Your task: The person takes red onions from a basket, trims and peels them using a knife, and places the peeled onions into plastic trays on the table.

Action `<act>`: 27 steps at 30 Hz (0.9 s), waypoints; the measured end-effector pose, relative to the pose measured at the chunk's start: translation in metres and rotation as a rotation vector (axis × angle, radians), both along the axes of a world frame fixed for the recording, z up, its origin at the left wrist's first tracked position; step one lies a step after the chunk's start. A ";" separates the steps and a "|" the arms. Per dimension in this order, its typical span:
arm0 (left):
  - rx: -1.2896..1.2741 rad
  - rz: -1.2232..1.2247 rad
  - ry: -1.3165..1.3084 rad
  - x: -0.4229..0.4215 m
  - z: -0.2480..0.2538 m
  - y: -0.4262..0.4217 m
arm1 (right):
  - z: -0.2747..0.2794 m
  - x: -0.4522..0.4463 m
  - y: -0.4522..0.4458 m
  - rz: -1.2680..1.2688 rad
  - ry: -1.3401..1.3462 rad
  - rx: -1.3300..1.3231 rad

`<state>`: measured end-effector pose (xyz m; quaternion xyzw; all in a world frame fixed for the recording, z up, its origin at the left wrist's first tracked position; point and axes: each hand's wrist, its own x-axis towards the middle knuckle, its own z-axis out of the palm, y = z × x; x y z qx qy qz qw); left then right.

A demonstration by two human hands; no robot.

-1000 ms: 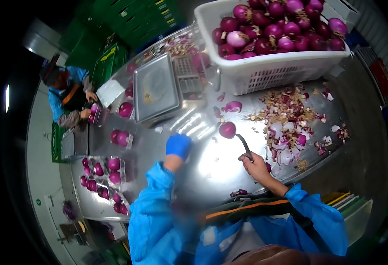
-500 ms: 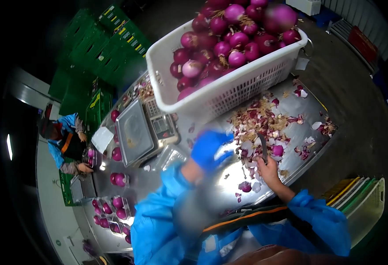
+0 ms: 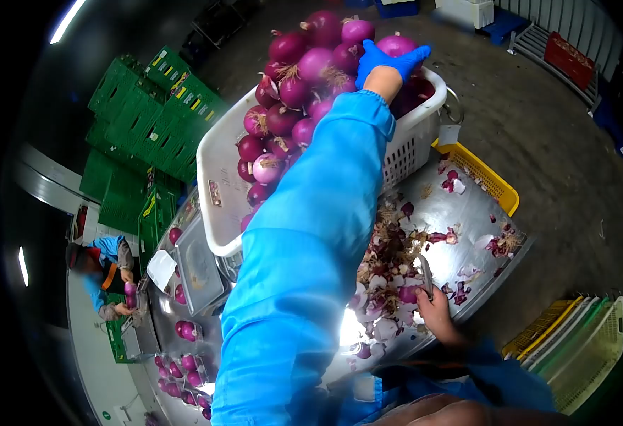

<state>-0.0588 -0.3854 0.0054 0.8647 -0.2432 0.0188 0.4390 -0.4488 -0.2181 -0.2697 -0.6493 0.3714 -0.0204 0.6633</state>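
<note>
My left hand (image 3: 389, 62), in a blue glove, reaches to the top of the white crate (image 3: 216, 153). Its fingers are curved around a large red onion (image 3: 398, 45) on the heap. More red onions (image 3: 316, 65) fill the crate, some with dry roots. Low over the steel table (image 3: 467, 259), my bare right hand (image 3: 436, 312) is closed around the handle of a small knife (image 3: 426, 271), blade pointing up and away. Beside the knife lie onion skins and root trimmings (image 3: 386, 248). My left sleeve hides part of the crate and table.
At left, a scale (image 3: 199, 270) stands near packed onions (image 3: 184, 369). A co-worker (image 3: 102, 273) handles an onion there. Stacked green crates (image 3: 141, 113) rise behind. A yellow crate (image 3: 492, 177) is below the table's far edge; nested baskets (image 3: 588, 348) stand at right.
My left hand has moved from above the table up to the onions in the crate. My right hand stays low with the knife. The view has shifted, and the co-worker now lifts an onion.
</note>
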 end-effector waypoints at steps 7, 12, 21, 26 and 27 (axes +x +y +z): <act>-0.448 -0.401 -0.030 0.045 -0.051 0.004 | -0.050 -0.013 -0.007 -0.100 -0.198 -0.243; -0.703 -0.878 0.798 -0.047 -0.002 0.124 | -0.030 -0.006 -0.031 -0.201 -0.295 -0.194; -0.517 -0.518 0.725 -0.215 -0.068 0.301 | 0.179 0.014 -0.046 0.170 -0.528 -0.881; -0.459 -0.395 0.779 -0.267 -0.058 0.343 | 0.186 0.013 -0.013 0.296 -0.547 -1.217; -0.451 -0.424 0.723 -0.270 -0.067 0.349 | 0.185 0.014 -0.007 0.302 -0.549 -1.238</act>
